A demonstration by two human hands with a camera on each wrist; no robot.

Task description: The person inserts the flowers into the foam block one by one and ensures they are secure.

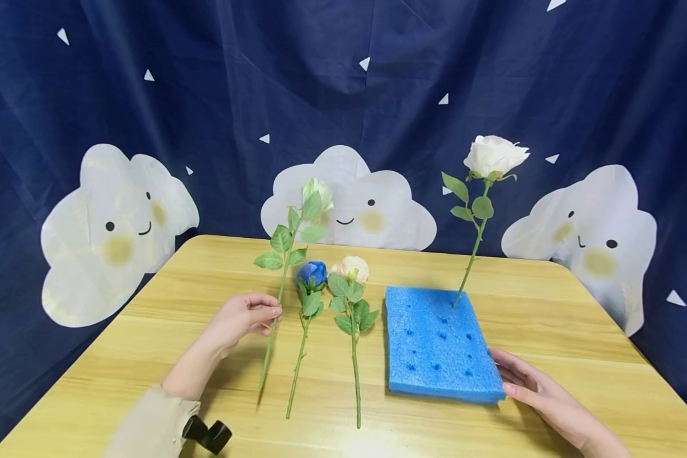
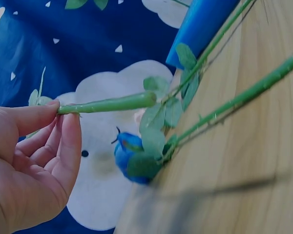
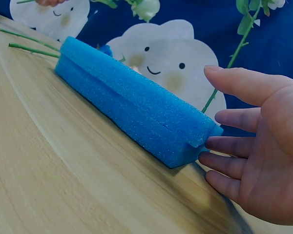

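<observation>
My left hand [image 1: 243, 321] pinches the green stem of a pale greenish-white rose [image 1: 317, 194] between thumb and fingers, holding it tilted above the table. In the left wrist view the cut end of that stem [image 2: 122, 103] points away from the fingertips. At the right, my right hand [image 1: 541, 391] touches the near right corner of a blue foam block [image 1: 435, 340] with its fingers fairly straight, as the right wrist view also shows. Several small holes dot the block's top. A white rose [image 1: 495, 157] stands in its far part, leaning slightly right.
Between the left hand and the block, a blue rose [image 1: 312, 275] and a pale peach rose [image 1: 352, 270] lie on the wooden table [image 1: 217, 273], stems toward me. Behind the table hangs a dark blue curtain [image 1: 309, 76] with clouds and small white triangles.
</observation>
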